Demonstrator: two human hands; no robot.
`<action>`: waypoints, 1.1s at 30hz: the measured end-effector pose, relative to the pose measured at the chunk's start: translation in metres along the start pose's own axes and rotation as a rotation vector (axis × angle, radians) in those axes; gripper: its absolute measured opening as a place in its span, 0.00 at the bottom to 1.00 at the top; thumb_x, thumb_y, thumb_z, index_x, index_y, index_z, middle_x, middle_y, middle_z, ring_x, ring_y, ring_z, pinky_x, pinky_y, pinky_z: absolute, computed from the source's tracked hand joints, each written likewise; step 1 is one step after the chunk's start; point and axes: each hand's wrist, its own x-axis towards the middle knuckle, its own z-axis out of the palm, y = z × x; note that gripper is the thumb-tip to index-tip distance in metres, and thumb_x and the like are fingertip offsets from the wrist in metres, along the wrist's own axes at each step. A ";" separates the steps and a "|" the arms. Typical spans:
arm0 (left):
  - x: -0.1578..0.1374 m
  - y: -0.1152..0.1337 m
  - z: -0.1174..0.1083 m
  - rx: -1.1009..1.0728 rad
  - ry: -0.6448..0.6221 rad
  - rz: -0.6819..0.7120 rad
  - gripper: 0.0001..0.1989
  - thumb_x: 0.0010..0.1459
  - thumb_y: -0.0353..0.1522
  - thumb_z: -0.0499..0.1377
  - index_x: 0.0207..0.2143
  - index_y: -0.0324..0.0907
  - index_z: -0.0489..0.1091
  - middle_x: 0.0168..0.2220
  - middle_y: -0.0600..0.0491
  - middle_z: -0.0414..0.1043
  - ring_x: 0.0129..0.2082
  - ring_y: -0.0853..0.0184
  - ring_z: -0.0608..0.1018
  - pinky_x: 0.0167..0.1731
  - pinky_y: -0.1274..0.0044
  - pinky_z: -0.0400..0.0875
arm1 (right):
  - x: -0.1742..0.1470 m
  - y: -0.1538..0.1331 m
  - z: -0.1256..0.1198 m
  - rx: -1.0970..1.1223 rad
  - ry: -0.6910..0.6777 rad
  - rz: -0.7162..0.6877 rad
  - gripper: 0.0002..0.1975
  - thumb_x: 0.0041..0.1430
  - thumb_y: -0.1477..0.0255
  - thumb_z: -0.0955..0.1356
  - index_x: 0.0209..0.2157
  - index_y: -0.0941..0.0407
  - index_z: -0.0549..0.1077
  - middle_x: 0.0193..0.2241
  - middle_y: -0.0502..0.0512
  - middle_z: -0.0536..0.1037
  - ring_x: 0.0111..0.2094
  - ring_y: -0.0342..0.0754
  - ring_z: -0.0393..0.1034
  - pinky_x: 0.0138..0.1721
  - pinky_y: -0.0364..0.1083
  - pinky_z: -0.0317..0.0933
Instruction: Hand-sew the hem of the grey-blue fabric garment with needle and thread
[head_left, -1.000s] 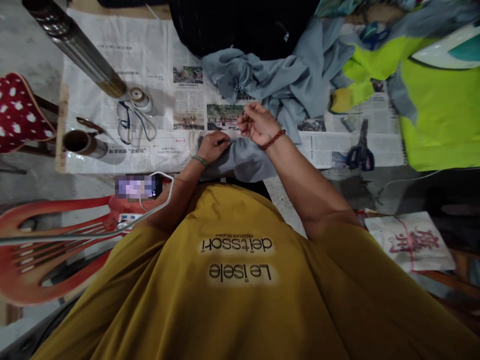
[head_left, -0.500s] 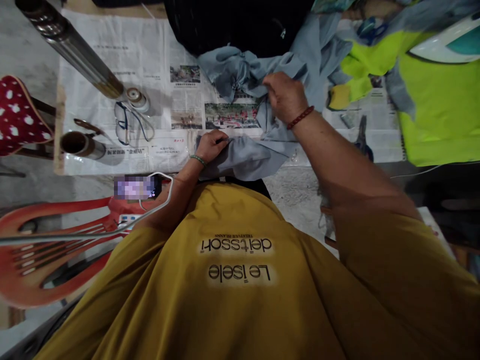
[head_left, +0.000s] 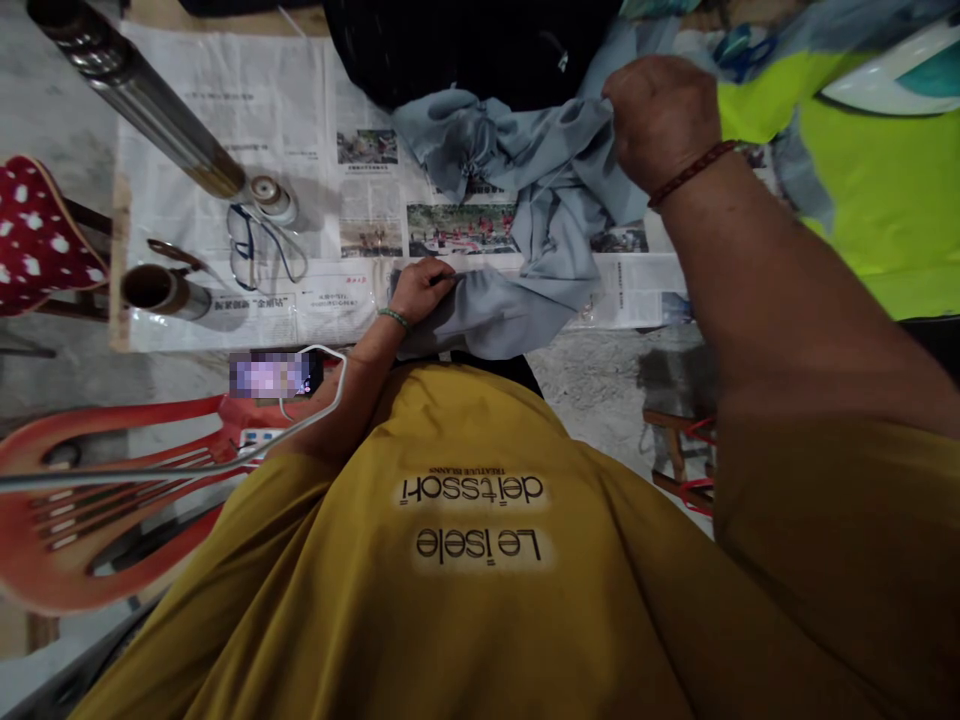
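At left, a steel flask [head_left: 161, 115], a mug [head_left: 166, 292] and glasses [head_left: 259, 250] stand on the newspaper-covered worktop [head_left: 120, 230] I watch from afar. Toward center, the left hand [head_left: 421, 290] pinches the edge of the grey cloth [head_left: 510, 315], which lies at the worktop's near side, more grey folds heaped behind. Farther right, the right hand [head_left: 664, 118] is raised, fingers curled, its back to my camera; whether it grips anything, I cannot tell. At far right, an iron [head_left: 904, 70] rests over yellow-green cloth [head_left: 885, 210]. I judge the step in hand to be fine handwork, likely stitching, though I make out no needle; the next move calls for a firm left pinch and the right hand lowered to that edge.
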 end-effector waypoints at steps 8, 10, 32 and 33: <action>-0.001 -0.001 0.002 -0.062 0.024 -0.021 0.09 0.64 0.38 0.61 0.36 0.43 0.77 0.36 0.49 0.79 0.42 0.62 0.81 0.46 0.72 0.76 | -0.026 -0.083 0.077 0.411 0.069 0.216 0.11 0.67 0.82 0.64 0.45 0.61 0.76 0.38 0.57 0.82 0.39 0.44 0.77 0.50 0.47 0.69; -0.002 0.001 0.001 -0.070 0.028 -0.011 0.09 0.64 0.39 0.61 0.36 0.43 0.77 0.36 0.49 0.79 0.42 0.62 0.81 0.46 0.71 0.76 | -0.043 -0.108 0.109 0.524 0.046 0.235 0.09 0.67 0.80 0.64 0.41 0.57 0.75 0.35 0.53 0.82 0.39 0.45 0.76 0.49 0.47 0.70; -0.024 0.021 -0.010 0.383 0.007 0.067 0.08 0.67 0.33 0.57 0.36 0.43 0.76 0.45 0.46 0.77 0.50 0.55 0.76 0.51 0.61 0.66 | -0.098 -0.129 0.160 0.582 0.265 0.328 0.26 0.74 0.58 0.51 0.54 0.55 0.72 0.44 0.63 0.78 0.49 0.54 0.75 0.57 0.57 0.67; -0.025 0.020 -0.009 0.373 -0.001 0.076 0.09 0.68 0.33 0.57 0.37 0.44 0.76 0.45 0.47 0.77 0.50 0.56 0.76 0.51 0.61 0.66 | -0.100 -0.131 0.154 0.600 0.256 0.322 0.26 0.74 0.58 0.52 0.54 0.54 0.72 0.44 0.63 0.78 0.49 0.55 0.75 0.56 0.57 0.68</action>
